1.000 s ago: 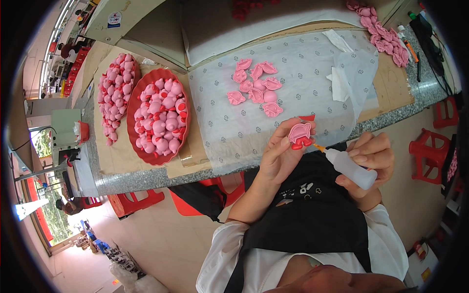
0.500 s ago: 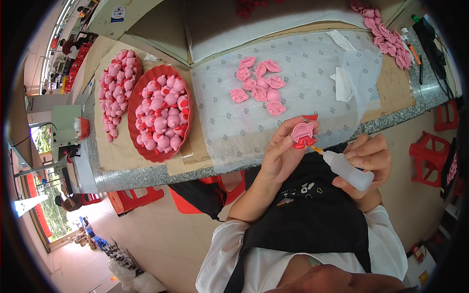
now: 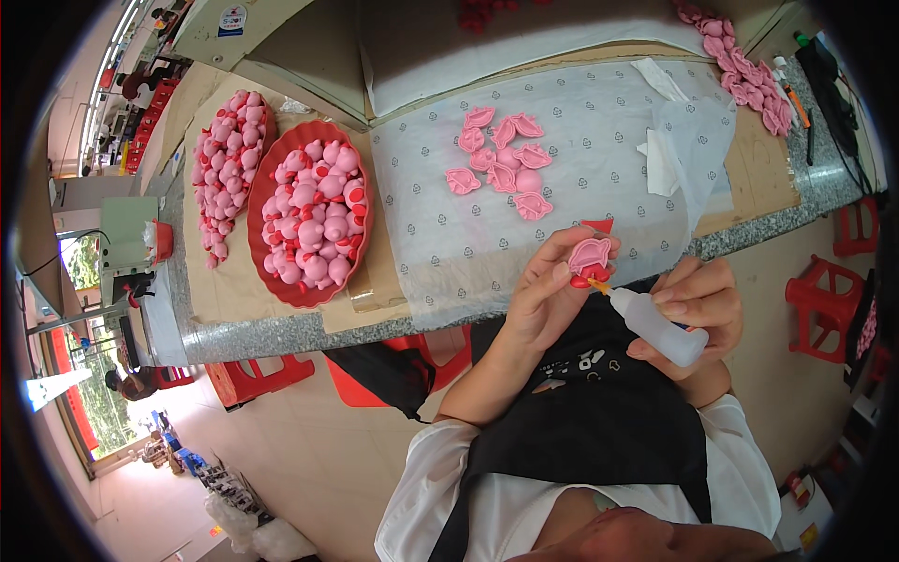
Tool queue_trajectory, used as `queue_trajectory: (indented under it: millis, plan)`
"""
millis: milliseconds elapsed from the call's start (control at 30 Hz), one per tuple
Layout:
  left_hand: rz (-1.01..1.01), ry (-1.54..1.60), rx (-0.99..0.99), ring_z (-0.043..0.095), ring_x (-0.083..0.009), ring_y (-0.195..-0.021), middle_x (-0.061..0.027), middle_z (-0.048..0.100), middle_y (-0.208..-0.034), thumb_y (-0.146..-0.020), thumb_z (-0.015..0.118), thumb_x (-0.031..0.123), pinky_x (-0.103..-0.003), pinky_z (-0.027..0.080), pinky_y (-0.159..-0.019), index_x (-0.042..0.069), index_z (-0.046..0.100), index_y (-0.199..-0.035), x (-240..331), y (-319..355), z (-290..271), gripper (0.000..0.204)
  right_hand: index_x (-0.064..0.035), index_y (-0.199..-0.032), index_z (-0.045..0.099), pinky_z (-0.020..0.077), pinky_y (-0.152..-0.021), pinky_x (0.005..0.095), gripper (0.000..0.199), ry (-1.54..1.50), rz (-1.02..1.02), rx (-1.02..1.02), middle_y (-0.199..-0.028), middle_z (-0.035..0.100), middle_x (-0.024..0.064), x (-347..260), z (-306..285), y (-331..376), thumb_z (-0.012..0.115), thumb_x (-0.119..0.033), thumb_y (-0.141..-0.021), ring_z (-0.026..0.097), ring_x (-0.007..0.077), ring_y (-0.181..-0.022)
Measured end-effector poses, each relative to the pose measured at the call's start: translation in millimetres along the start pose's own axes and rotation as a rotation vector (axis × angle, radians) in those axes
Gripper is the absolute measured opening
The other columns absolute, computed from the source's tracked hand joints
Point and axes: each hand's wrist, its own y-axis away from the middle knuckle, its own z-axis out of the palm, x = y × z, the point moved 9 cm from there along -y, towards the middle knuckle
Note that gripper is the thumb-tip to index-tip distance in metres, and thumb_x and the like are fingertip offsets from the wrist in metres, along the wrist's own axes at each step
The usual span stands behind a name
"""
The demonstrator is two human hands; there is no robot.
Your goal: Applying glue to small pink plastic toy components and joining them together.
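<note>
My left hand [image 3: 550, 284] pinches a small pink and red moulded toy part [image 3: 590, 255] just past the table's near edge, its hollow pink side facing up. A white squeeze bottle [image 3: 660, 327] with a thin orange nozzle lies tilted in the fingers of my right hand [image 3: 700, 309]. The nozzle tip meets the red lower portion of the part; whether liquid comes out is too small to see. Several loose pink moulded pieces [image 3: 532, 205] rest on the printed white sheet [image 3: 421, 234] beyond my hands, some hollow side up.
Left of the sheet, a red scalloped tray [image 3: 302, 298] is heaped with pink and red figures. Another pile of pink figures [image 3: 225, 159] lies beside it. Far right are a pink pile [image 3: 749, 80] and an orange pen [image 3: 798, 106]. Red stools [image 3: 824, 298] stand on the floor.
The bottle has shifted slightly left and its nozzle now reaches further onto the red portion of the part. My left hand has moved a little right with the part.
</note>
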Motion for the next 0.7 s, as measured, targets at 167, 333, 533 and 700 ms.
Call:
queue_trajectory:
  millis: [167, 333, 533, 700]
  plan:
    - [-0.005, 0.017, -0.003, 0.042, -0.0264, -0.105, -0.018, 0.044, -0.111, -0.076, 0.053, 0.021, -0.038, 0.033, -0.089, 0.008, 0.04, -0.114, -0.5, -0.2, -0.3, 0.041, -0.0062, -0.084, 0.05, 0.0372, -0.048, 0.0217, 0.05, 0.002, 0.012, -0.001, -0.081, 0.047, 0.0063, -0.6, -0.9, -0.4, 0.08, -0.004, -0.044, 0.048, 0.0132, -0.059]
    - [-0.003, 0.02, -0.032, 0.042, -0.026, -0.105, -0.0178, 0.044, -0.111, -0.076, 0.052, 0.02, -0.038, 0.033, -0.088, 0.008, 0.041, -0.113, -1.7, 0.4, 0.9, 0.041, -0.0065, -0.084, 0.05, 0.0379, -0.049, 0.0216, 0.05, 0.021, -0.013, 0.016, -0.082, 0.047, 0.006, -2.6, -1.5, 0.1, 0.08, -0.005, -0.044, 0.048, 0.0129, -0.06]
    - [0.002, 0.01, -0.023, 0.041, -0.0251, -0.105, -0.0175, 0.045, -0.11, -0.076, 0.053, 0.021, -0.037, 0.033, -0.088, 0.009, 0.042, -0.113, -0.1, 2.9, 0.1, 0.04, -0.008, -0.083, 0.047, 0.0408, -0.053, 0.0213, 0.042, 0.076, -0.004, -0.004, -0.08, 0.044, 0.0045, -1.1, 4.0, -1.6, 0.077, -0.014, -0.053, 0.046, 0.0115, -0.06]
    - [-0.002, 0.081, -0.044, 0.043, -0.0214, -0.104, -0.0148, 0.046, -0.11, -0.077, 0.051, 0.016, -0.033, 0.033, -0.087, 0.003, 0.042, -0.111, -2.9, -1.7, 4.3, 0.037, -0.0079, -0.083, 0.047, 0.0408, -0.054, 0.0214, 0.042, 0.098, 0.003, 0.005, -0.08, 0.044, 0.0049, -0.1, 0.6, -1.5, 0.077, -0.013, -0.054, 0.046, 0.0118, -0.06]
